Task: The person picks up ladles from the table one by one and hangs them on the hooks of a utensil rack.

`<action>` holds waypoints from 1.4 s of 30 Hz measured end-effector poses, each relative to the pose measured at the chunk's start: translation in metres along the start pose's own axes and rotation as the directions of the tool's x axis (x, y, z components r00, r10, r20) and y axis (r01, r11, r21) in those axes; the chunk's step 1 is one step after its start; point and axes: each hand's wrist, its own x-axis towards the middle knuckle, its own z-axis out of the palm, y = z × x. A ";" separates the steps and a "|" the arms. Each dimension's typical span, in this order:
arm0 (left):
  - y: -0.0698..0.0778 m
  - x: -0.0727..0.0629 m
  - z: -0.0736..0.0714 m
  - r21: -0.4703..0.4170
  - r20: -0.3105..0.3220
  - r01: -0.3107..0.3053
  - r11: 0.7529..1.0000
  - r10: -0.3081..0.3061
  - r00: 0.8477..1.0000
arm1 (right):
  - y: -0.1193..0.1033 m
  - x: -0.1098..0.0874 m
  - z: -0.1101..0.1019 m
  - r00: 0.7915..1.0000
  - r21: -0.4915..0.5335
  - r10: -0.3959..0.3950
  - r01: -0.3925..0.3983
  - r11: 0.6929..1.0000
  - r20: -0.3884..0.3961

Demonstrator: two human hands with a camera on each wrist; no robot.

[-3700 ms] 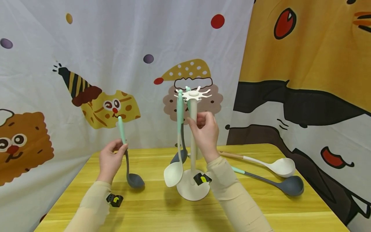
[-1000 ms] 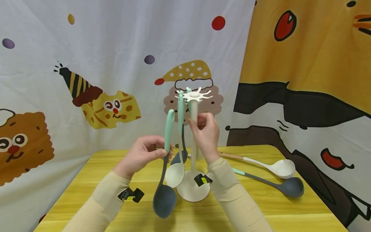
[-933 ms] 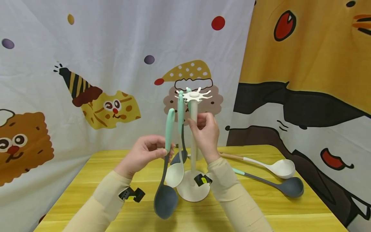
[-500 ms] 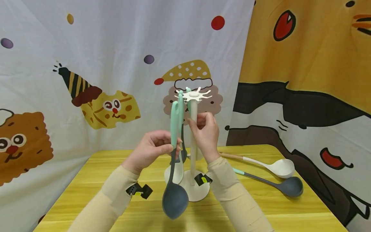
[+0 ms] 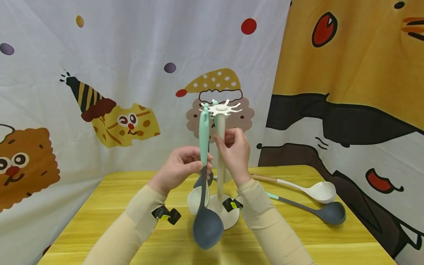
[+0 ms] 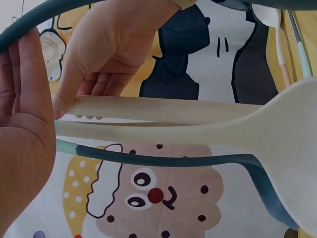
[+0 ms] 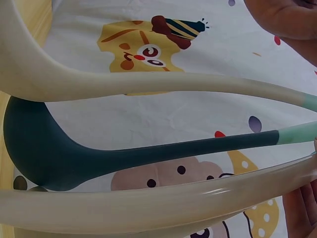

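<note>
My left hand (image 5: 180, 167) grips a dark grey ladle (image 5: 208, 228) where its mint green handle meets the grey shaft. The ladle is upright, bowl down, its handle top close to the hooks of a white utensil stand (image 5: 221, 158). Thumb and fingers of my right hand (image 5: 236, 152) pinch the stand's post, below the hook ring. Behind the held ladle hang a white ladle (image 5: 193, 200) with a mint handle and another dark grey ladle (image 7: 44, 148). In the left wrist view, the held ladle's shaft (image 6: 44, 15) crosses the top left.
On the table (image 5: 126, 221), right of the stand, lie a white ladle (image 5: 322, 191) with a wooden handle and a grey ladle (image 5: 332, 213) with a mint handle. The stand's round base (image 5: 230, 221) is partly covered by the held ladle. A printed curtain (image 5: 132, 55) hangs behind.
My left hand has carried the grey ladle from the left side to in front of the stand, lifting its handle up toward the hooks. My right hand has stayed on the post.
</note>
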 end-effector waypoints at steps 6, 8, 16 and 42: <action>-0.008 0.005 -0.001 -0.045 0.010 -0.015 0.999 0.016 1.000 | 0.001 0.000 0.000 1.000 0.000 -0.010 0.010 1.000 -0.002; -0.010 0.006 -0.001 -0.055 0.017 -0.012 0.998 0.013 1.000 | 0.001 0.000 0.000 1.000 0.002 -0.007 0.007 1.000 -0.002; -0.017 0.010 -0.003 -0.056 0.021 0.023 0.998 -0.022 1.000 | 0.001 0.000 0.000 1.000 0.008 0.021 -0.021 1.000 0.007; -0.014 0.015 0.001 -0.063 -0.037 0.096 0.993 -0.099 0.994 | 0.000 -0.001 -0.001 1.000 0.008 0.020 -0.020 1.000 0.017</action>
